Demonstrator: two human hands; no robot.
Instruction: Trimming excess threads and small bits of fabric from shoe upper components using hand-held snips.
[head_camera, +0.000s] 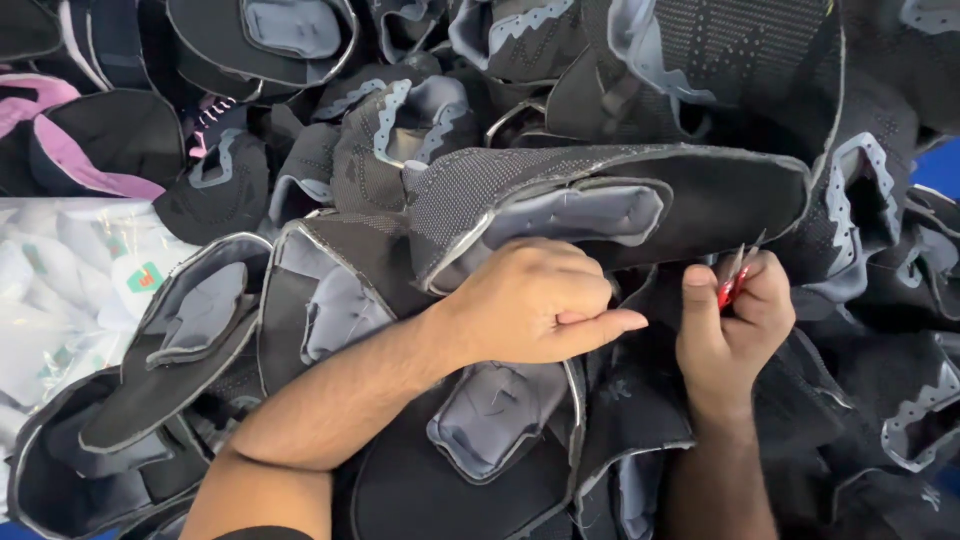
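Two hands work on one black knit shoe upper (620, 205) that lies across the top of a big pile of uppers (400, 120). It looks light, soft and floppy, with a grey padded lining (585, 215), so it probably bends easily and is best held near the stitched edge, not in the limp middle. The left hand (535, 305) is closed in a loose fist on the lower edge of the upper and pins it. The right hand (735, 320) is closed around a small red snip tool (730, 285), thumb and fingers pinching it, with the tip just beside the same edge. A clear plastic bag (70, 290) lies at the left.
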